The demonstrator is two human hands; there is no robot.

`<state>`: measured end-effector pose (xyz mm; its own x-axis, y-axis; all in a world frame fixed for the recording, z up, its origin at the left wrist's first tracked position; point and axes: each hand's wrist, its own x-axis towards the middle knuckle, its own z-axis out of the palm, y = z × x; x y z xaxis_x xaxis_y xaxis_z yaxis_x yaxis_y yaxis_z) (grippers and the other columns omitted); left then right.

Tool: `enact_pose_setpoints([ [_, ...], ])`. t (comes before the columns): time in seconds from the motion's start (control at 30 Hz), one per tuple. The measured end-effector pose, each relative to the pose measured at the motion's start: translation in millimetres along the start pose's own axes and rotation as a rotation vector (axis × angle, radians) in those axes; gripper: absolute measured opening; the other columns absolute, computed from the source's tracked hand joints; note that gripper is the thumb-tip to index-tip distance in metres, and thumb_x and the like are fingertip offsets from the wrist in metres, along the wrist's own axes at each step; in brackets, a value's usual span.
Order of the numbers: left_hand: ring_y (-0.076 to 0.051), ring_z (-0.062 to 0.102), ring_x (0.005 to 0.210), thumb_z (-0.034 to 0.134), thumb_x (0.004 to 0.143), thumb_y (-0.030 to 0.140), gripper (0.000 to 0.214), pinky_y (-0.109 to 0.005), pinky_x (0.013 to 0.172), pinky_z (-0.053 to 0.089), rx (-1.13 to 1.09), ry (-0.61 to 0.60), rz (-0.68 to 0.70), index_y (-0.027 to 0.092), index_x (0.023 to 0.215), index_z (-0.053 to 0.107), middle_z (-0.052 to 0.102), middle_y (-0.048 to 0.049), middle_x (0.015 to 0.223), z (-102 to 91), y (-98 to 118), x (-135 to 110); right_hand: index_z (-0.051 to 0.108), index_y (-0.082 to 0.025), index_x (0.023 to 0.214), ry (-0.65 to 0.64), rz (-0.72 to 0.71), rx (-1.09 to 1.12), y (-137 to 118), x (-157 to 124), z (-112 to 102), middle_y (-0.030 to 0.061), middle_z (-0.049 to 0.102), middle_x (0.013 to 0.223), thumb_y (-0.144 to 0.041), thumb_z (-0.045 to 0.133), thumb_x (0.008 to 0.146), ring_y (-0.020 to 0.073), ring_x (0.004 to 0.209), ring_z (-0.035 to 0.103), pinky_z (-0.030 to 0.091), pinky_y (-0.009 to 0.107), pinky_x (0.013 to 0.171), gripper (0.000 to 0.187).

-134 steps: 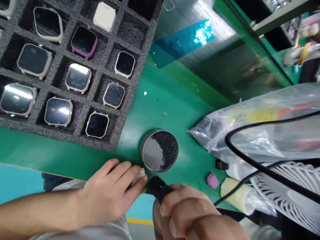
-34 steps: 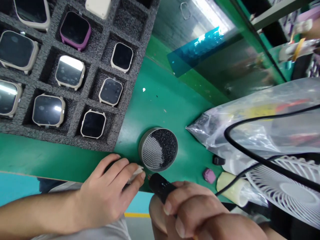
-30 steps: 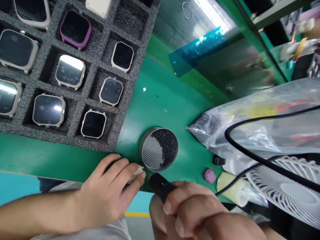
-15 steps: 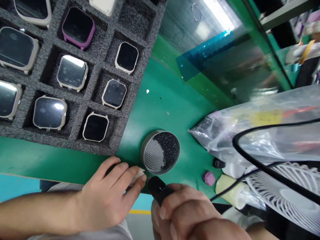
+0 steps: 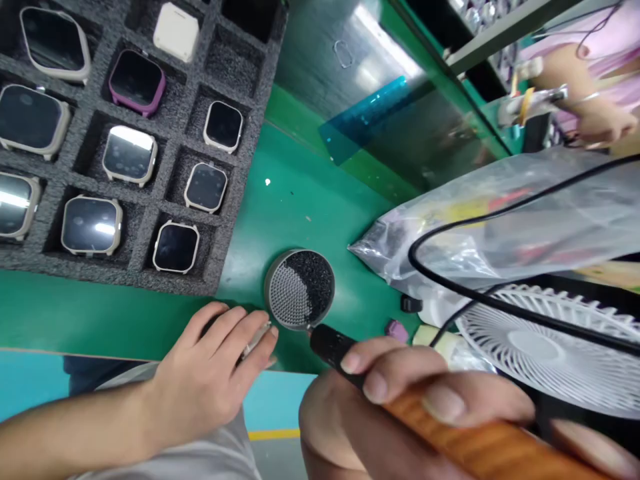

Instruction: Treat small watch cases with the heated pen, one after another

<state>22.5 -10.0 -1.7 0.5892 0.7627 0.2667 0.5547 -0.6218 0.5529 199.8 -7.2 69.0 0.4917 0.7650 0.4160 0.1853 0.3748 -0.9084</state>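
- The left hand (image 5: 210, 380) is lying at the near edge of the green bench (image 5: 300, 207), its fingertips pinching a small pale piece (image 5: 255, 339) against the surface.
- The piece is showing only as a thin whitish-grey sliver between the fingers; its shape cannot be told.
- The right hand (image 5: 400, 407) is wrapping around a tool (image 5: 340, 350) with a black front section and an orange, wood-grained handle.
- The tool's tip is pointing toward the left hand's fingertips, stopping just short of them.
- A round metal cup (image 5: 300, 290) is sitting just beyond both hands, its mesh floor half covered with tiny black parts.
- A dark foam tray (image 5: 220, 263) is lying beyond the left hand, holding square watch bodies (image 5: 175, 247) in separate pockets.
- A white fan (image 5: 540, 347) and a plastic bag (image 5: 500, 227) are sitting beyond the right hand.
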Motion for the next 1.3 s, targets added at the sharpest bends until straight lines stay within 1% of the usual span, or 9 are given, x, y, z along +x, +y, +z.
enact_pose_setpoints([
  [0.1,-0.027,0.061,0.112,0.058,0.101,0.02,0.029,-0.049,0.104,0.042,0.013,0.014,0.025,0.017,0.127,0.071,0.069,-0.0073,0.133,1.6,0.8,-2.0,0.052,-0.032,0.132,-0.04,0.176,-0.002,-1.4,4.2,-3.8,-0.0037,0.056,0.089,-0.058,0.045,0.1,0.0172,0.07,0.058,0.051,0.045,0.062,0.042],
  [0.17,-0.026,0.062,0.109,0.063,0.101,0.024,0.025,-0.049,0.102,0.042,0.036,0.039,-0.014,0.017,0.124,0.072,0.071,-0.0073,0.125,1.8,1.9,-1.5,0.054,-0.034,0.128,-0.086,0.234,0.057,-1.5,6.8,-6.8,-0.0043,0.056,0.088,-0.066,0.048,0.096,0.0172,0.072,0.059,0.05,0.044,0.063,0.046],
  [0.3,-0.03,0.061,0.116,0.062,0.104,0.035,0.028,-0.051,0.103,0.041,0.019,0.014,-0.018,0.015,0.122,0.071,0.069,-0.0106,0.132,0.0,2.1,0.2,0.055,-0.033,0.126,-0.087,0.231,0.079,1.5,8.1,-5.2,-0.0045,0.054,0.087,-0.067,0.055,0.092,0.0159,0.071,0.058,0.049,0.041,0.062,0.048],
  [0.5,-0.033,0.058,0.124,0.044,0.103,0.017,0.033,-0.054,0.107,0.039,-0.043,-0.044,0.056,0.011,0.123,0.069,0.062,-0.0142,0.143,0.3,-1.4,-7.1,0.058,-0.03,0.123,-0.033,0.166,0.066,6.1,8.9,5.5,-0.0044,0.051,0.084,-0.064,0.053,0.093,0.0141,0.065,0.056,0.046,0.038,0.055,0.046],
  [0.7,-0.03,0.06,0.119,0.058,0.103,0.024,0.022,-0.051,0.107,0.04,-0.005,-0.038,0.03,0.014,0.12,0.07,0.065,-0.011,0.14,2.7,0.3,-5.4,0.056,-0.027,0.123,-0.014,0.125,0.039,8.9,7.1,12.2,-0.0056,0.054,0.084,-0.059,0.06,0.091,0.0133,0.063,0.055,0.047,0.038,0.054,0.045],
  [0.83,-0.031,0.059,0.123,0.057,0.104,0.027,0.025,-0.053,0.107,0.039,-0.02,-0.05,0.028,0.013,0.12,0.07,0.063,-0.0126,0.142,0.4,0.0,-3.1,0.057,-0.025,0.125,-0.038,0.043,0.084,14.1,8.7,13.1,-0.0057,0.054,0.084,-0.058,0.061,0.09,0.0114,0.059,0.054,0.045,0.035,0.048,0.048],
  [1.03,-0.033,0.057,0.128,0.044,0.102,0.018,0.034,-0.054,0.108,0.038,-0.063,-0.08,0.044,0.012,0.124,0.069,0.06,-0.0131,0.148,-2.7,-1.4,-5.8,0.058,-0.031,0.125,-0.168,0.087,-0.016,12.5,12.8,-0.8,-0.0036,0.052,0.083,-0.063,0.049,0.093,0.014,0.061,0.057,0.053,0.039,0.05,0.046],
  [1.17,-0.031,0.059,0.126,0.048,0.103,0.02,0.031,-0.053,0.108,0.04,-0.035,-0.052,0.033,0.015,0.123,0.07,0.063,-0.0118,0.144,-1.2,-0.7,-4.6,0.059,-0.033,0.127,-0.148,0.103,-0.043,10.5,13.1,-5.6,-0.0028,0.051,0.083,-0.061,0.051,0.092,0.0146,0.061,0.056,0.055,0.04,0.051,0.045],
  [1.3,-0.029,0.06,0.122,0.054,0.103,0.023,0.026,-0.05,0.106,0.042,-0.015,-0.042,0.025,0.019,0.122,0.071,0.064,-0.0091,0.141,-0.2,-0.4,-1.5,0.06,-0.036,0.128,-0.188,0.124,-0.079,8.4,14.7,-3.2,-0.0033,0.046,0.078,-0.065,0.044,0.094,0.0146,0.06,0.055,0.054,0.038,0.051,0.048],
])
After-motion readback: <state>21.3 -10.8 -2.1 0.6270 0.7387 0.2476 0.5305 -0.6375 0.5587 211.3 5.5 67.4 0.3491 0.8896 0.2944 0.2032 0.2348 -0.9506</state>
